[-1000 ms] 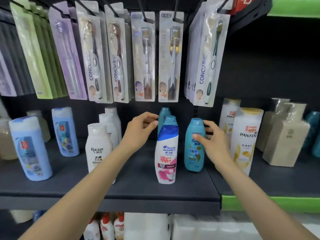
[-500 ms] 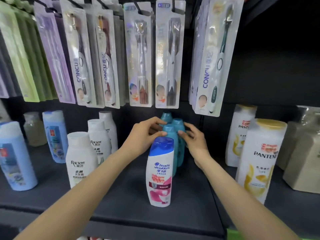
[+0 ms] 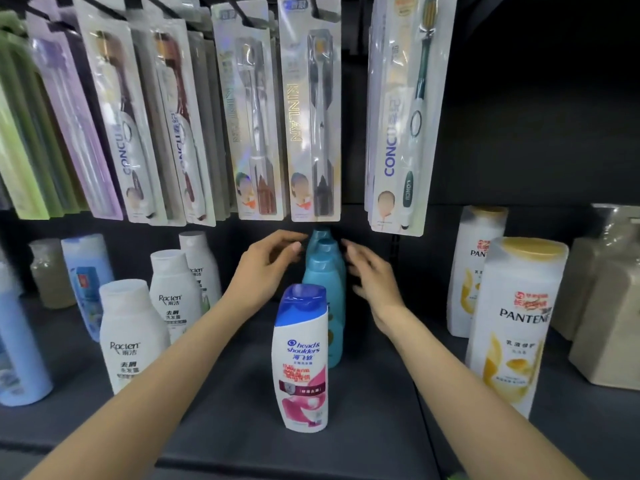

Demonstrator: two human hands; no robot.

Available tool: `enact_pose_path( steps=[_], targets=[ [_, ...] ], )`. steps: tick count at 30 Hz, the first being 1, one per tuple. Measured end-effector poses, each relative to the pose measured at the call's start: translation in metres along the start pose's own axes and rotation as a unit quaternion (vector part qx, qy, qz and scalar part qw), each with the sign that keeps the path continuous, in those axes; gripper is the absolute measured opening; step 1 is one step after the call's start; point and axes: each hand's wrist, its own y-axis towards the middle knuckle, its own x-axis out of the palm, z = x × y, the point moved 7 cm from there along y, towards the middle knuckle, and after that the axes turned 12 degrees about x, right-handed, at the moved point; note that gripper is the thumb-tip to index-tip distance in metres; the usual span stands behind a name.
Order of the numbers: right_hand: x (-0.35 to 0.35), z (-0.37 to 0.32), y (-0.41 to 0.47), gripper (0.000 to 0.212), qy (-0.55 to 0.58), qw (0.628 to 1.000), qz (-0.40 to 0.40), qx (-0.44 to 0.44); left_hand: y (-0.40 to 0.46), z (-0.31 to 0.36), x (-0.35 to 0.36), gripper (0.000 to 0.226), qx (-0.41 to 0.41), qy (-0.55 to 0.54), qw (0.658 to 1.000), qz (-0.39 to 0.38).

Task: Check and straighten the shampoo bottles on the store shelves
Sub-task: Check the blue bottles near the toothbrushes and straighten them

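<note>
1. A dark store shelf point(image 3: 214, 403) runs under a row of hanging toothbrush packs point(image 3: 311, 109), with shampoo bottles standing along it.
2. In the middle, three teal bottles point(image 3: 323, 289) now stand one behind another in a tight file, right behind a white bottle with a blue cap point(image 3: 303, 358). A second ago one teal bottle stood off to the right of that white one; it has since been pushed in with the others.
3. The left hand point(image 3: 266, 268) hovers beside the teal caps with its fingers loosely spread, holding nothing; whether a fingertip touches the rear cap I cannot tell.
4. The right hand point(image 3: 372, 271) is open too, fingers splayed just beside the file, and has let go of the bottle it was moving.
5. This group looks straightened; I would guess the white bottles point(image 3: 133, 334) on the left or the yellow-capped ones point(image 3: 516, 320) on the right come next.
</note>
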Motion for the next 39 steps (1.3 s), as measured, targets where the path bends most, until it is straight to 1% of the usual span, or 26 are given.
enact_pose_path(
  steps=[2, 4, 6, 8, 11, 13, 17, 21, 26, 30, 32, 36, 39],
  targets=[
    [-0.008, -0.002, 0.01, 0.029, 0.006, 0.999, 0.033, -0.007, 0.008, -0.003, 0.005, 0.024, 0.018, 0.058, 0.998, -0.028],
    [-0.008, -0.005, 0.021, 0.028, -0.024, 0.998, 0.052, -0.018, 0.014, -0.006, 0.014, 0.031, 0.033, 0.109, 0.99, -0.081],
    [-0.003, -0.006, 0.03, 0.029, -0.046, 0.997, 0.047, -0.027, 0.016, -0.008, 0.02, 0.033, 0.031, 0.135, 0.983, -0.121],
    [0.003, -0.009, 0.035, 0.034, -0.059, 0.997, 0.029, -0.035, 0.014, -0.01, 0.022, 0.034, 0.023, 0.128, 0.982, -0.135],
    [0.012, -0.015, 0.039, 0.037, -0.079, 0.996, -0.001, -0.046, 0.01, -0.012, 0.022, 0.037, 0.025, 0.12, 0.984, -0.129],
    [0.016, -0.017, 0.042, 0.036, -0.073, 0.996, -0.014, -0.047, 0.01, -0.013, 0.021, 0.037, 0.028, 0.117, 0.986, -0.117],
    [0.017, -0.017, 0.047, 0.031, -0.085, 0.995, -0.004, -0.049, 0.009, -0.014, 0.022, 0.039, 0.026, 0.104, 0.988, -0.114],
    [0.013, -0.018, 0.048, 0.027, -0.088, 0.995, 0.033, -0.046, 0.007, -0.014, 0.022, 0.04, 0.025, 0.082, 0.991, -0.108],
    [0.005, -0.019, 0.045, 0.031, -0.083, 0.992, 0.087, -0.037, 0.005, -0.011, 0.023, 0.039, 0.027, 0.072, 0.992, -0.104],
    [-0.003, -0.022, 0.038, 0.02, -0.078, 0.989, 0.113, -0.055, 0.006, -0.012, 0.023, 0.039, 0.024, 0.077, 0.991, -0.102],
    [-0.007, -0.022, 0.036, 0.024, -0.087, 0.986, 0.129, -0.067, 0.006, -0.012, 0.023, 0.037, 0.021, 0.076, 0.992, -0.097],
    [-0.014, -0.024, 0.03, 0.028, -0.11, 0.976, 0.175, -0.071, 0.008, -0.01, 0.025, 0.031, 0.02, 0.068, 0.995, -0.075],
    [-0.019, -0.029, 0.022, 0.028, -0.107, 0.973, 0.189, -0.073, 0.011, -0.011, 0.025, 0.021, 0.02, 0.066, 0.997, -0.047]
  ],
)
